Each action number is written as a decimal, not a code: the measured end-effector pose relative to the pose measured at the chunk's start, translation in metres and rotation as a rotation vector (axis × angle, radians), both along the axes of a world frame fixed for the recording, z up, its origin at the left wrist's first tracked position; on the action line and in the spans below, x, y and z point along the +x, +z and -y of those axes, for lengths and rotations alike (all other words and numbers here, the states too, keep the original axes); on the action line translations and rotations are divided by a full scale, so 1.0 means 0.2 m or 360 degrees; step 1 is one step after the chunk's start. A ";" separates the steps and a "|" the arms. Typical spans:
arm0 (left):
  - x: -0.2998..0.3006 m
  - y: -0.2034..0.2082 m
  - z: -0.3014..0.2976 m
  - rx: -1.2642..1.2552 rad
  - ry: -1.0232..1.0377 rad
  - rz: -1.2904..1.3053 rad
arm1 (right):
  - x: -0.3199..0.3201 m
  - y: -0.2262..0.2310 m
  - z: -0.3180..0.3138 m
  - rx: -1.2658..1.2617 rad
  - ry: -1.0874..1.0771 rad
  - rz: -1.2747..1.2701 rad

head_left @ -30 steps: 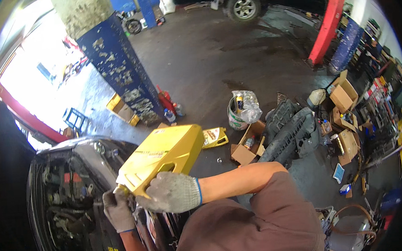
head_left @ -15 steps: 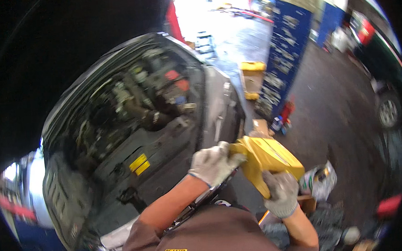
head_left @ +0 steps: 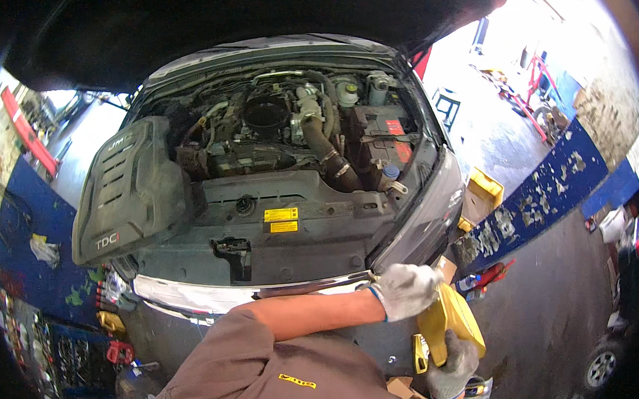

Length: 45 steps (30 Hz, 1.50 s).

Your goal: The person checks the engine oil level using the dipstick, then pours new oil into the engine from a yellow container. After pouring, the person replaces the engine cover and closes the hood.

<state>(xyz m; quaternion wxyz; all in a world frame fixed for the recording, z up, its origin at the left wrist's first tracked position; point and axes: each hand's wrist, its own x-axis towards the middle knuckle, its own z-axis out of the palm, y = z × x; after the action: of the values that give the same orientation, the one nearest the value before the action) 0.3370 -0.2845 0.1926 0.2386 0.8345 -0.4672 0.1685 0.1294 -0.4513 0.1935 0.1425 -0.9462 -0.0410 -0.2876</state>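
A yellow plastic jug (head_left: 455,318) is held tilted in front of me, beyond the car's right front corner. My left hand (head_left: 407,291), in a pale work glove, is closed at the jug's upper end; its fingers hide what they grip there. Lower down, my gloved right hand (head_left: 454,367) wraps round the jug's near side. To the left is the open engine bay (head_left: 286,139), with a ribbed hose (head_left: 323,146) and a battery (head_left: 385,133) inside. A black plastic engine cover (head_left: 130,189) rests over the bay's left side.
The raised hood (head_left: 250,21) hangs over the engine bay. A blue pillar (head_left: 531,197) with peeling paint stands at right, with a yellow-edged box (head_left: 482,197) beside it. A car wheel (head_left: 601,369) shows at far right. Tools (head_left: 77,360) crowd the lower left.
My view has swung left, so the engine bay now sits upright near the middle. Both hands still hold the yellow jug, which appears lower and farther right.
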 end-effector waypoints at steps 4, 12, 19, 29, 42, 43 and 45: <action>-0.01 0.02 0.02 -0.0323 -0.0062 -0.0044 | 0.00 0.03 0.05 0.0035 -0.0032 0.0083; -0.01 0.04 0.03 -0.0211 0.0237 0.0954 | 0.01 0.10 0.10 0.0058 0.0040 0.0075; -0.01 0.11 0.02 -0.0007 -0.0500 -0.0401 | 0.00 0.11 0.16 0.0335 0.0105 -0.0054; 0.00 0.04 0.11 0.0179 -0.1052 -0.0436 | -0.12 -0.04 0.30 0.0612 0.0054 -0.0262; 0.01 -0.12 -0.57 -0.0219 -0.0087 -0.0385 | 0.00 -0.38 1.31 0.0123 -0.1022 -0.0113; -0.02 -0.13 -0.68 -0.0156 0.0063 -0.0396 | 0.04 -0.41 1.30 -0.0135 -0.1227 -0.0106; -0.06 -0.18 -0.86 -0.0286 0.0336 -0.0531 | 0.24 -0.43 1.24 0.0259 -0.1167 0.0035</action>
<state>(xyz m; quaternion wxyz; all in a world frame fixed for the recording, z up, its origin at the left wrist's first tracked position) 0.3250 -0.1131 0.1571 0.3672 0.8705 -0.3143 0.0931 0.1771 -0.6986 0.1065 0.1043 -0.8804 0.3221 -0.3320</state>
